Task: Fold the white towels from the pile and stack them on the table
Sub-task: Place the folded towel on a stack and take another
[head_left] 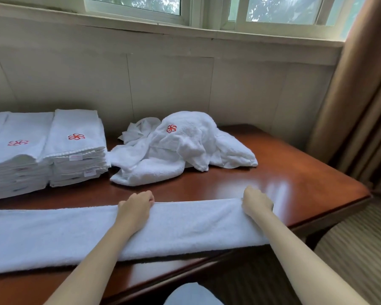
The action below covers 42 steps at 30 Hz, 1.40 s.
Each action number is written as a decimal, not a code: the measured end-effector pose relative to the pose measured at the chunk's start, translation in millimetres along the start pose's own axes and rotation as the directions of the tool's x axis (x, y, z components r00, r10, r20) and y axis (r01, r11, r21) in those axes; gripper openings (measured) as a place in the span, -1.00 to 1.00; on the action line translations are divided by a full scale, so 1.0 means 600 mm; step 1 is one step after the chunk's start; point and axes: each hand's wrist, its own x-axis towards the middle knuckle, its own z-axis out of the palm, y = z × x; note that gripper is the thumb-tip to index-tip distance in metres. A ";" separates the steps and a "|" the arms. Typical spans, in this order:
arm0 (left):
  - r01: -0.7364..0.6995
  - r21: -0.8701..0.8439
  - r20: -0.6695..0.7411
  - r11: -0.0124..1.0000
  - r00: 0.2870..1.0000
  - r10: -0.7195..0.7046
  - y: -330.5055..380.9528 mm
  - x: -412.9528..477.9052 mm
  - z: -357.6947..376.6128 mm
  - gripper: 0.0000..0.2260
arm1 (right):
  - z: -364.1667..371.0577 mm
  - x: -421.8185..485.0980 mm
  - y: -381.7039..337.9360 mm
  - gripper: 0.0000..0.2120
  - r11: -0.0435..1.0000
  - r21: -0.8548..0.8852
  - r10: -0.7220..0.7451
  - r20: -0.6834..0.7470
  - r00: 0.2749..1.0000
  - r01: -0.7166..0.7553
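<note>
Leaning over a wooden table (pixel 295 186), both bare arms stretched forward. Gripping the far long edge of a towel (pixel 185 225) with the left hand (pixel 136 205) near the middle of what shows and the right hand (pixel 256 202) at its right end. Well apart from each other, fingers of each curled over that edge. Folded lengthwise into a long white strip and laid flat across the near side of the table, left end running out of view.

Further back, near the wall (pixel 163 84), a rumpled pile (pixel 185 148) of white towels, with a red pinwheel mark (pixel 171 128) showing on top. Just left of the pile, a tall stack (pixel 77 155) of folded towels, the same red mark on the top one. Close against that, a second stack (pixel 13 159), partly cut off by the frame.

Above, a window (pixel 273 14). At right, a brown curtain (pixel 356 106) hanging past the table's far corner.
</note>
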 end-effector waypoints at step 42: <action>0.907 -0.259 -0.032 0.333 0.336 -0.941 -0.522 -0.170 -0.260 -0.38 | 0.135 -0.199 -0.527 -0.51 0.619 0.193 -0.778 0.024 0.627 0.761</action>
